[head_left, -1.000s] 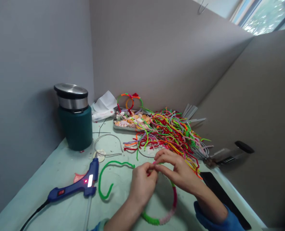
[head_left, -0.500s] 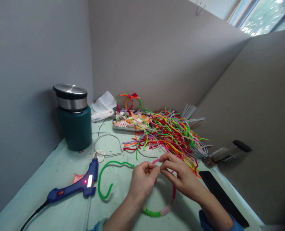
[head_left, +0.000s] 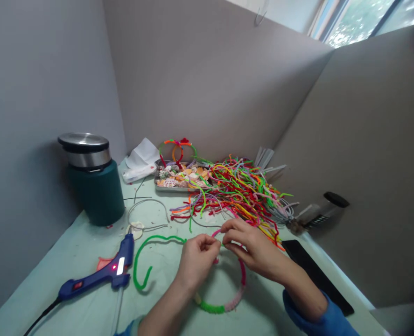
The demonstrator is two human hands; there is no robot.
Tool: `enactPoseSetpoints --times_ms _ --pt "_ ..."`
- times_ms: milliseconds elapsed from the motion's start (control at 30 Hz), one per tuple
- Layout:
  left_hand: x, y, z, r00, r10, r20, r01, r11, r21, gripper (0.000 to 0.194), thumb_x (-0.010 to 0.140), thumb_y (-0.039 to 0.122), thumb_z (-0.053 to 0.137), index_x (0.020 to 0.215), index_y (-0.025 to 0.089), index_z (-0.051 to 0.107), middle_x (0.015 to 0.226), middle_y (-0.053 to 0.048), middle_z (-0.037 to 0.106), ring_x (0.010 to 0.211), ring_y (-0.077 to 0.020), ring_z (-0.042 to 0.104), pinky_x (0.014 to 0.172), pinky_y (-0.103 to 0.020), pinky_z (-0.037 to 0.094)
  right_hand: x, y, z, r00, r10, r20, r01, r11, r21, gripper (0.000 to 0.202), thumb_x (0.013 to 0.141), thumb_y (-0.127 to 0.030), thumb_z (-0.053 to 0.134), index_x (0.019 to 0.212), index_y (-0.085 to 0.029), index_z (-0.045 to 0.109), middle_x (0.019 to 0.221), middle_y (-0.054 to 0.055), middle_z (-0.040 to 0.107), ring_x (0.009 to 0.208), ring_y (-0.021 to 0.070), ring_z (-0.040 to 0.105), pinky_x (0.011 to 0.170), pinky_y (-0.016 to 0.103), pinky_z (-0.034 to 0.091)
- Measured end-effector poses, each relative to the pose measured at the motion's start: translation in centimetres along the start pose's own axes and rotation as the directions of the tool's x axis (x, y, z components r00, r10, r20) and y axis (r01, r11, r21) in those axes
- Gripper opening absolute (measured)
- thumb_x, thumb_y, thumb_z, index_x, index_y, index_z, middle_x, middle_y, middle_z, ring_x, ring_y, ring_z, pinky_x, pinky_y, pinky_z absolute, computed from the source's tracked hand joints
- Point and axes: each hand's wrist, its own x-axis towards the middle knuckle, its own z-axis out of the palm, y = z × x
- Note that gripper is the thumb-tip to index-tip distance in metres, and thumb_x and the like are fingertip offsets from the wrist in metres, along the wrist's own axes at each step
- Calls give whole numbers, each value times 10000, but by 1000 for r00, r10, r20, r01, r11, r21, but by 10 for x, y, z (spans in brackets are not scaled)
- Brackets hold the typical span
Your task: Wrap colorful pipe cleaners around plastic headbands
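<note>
A green pipe cleaner [head_left: 159, 238] runs in a loose curve from the table into my left hand [head_left: 198, 261], whose thumb and fingers are pinched on it. A short green bit shows between the fingertips of both hands. My right hand [head_left: 252, 247] is bent over from the right, thumb and forefinger closing on that bit. Beneath them lies a hoop [head_left: 212, 308] wrapped in green, pale pink and deep pink fuzzy sections; its upper part is partly hidden by my hands.
A blue glue gun [head_left: 98, 275] with a lit red light lies at left, near a dark green container [head_left: 94, 193]. Behind are a tray [head_left: 175, 188] of shells and a heap of coloured pipe cleaners [head_left: 242, 191]. A black strip [head_left: 315, 275] lies at right.
The camera view has turned slightly, so everything sits further left. More of the green bit shows between my fingertips; both hands hold nearly the same pose.
</note>
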Motion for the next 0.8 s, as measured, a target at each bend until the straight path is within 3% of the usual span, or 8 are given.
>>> enactPoseSetpoints --times_ms 200,467,667,800 --pt "7 -4 -1 998 45 -34 -40 991 127 221 673 340 601 627 125 595 529 23 518 490 -89 427 484 -201 321 10 26 5 994 40 99 -50 994 99 125 837 -147 525 803 -183 640 744 20 630 687 146 557 619 237 401" --pt "14 -20 1 972 226 -58 -184 897 403 183 743 276 545 669 133 633 558 16 526 520 -89 433 490 -184 307 17 61 23 981 103 166 -148 947 285 104 784 -158 531 758 -168 631 655 -8 621 602 126 535 531 208 351" --pt "10 -6 17 952 298 -62 -207 784 585 177 729 236 523 622 134 620 521 37 500 491 -73 394 487 -180 281 31 76 12 987 0 162 -38 973 229 66 726 -144 579 677 -168 618 621 -21 586 589 117 508 525 201 320" --pt "15 -7 25 939 344 4 -257 695 671 198 737 212 498 590 133 604 499 49 461 492 -67 370 494 -184 259 28 81 11 998 -26 59 15 986 169 68 751 -157 589 693 -174 619 643 -17 601 608 118 519 554 206 318"
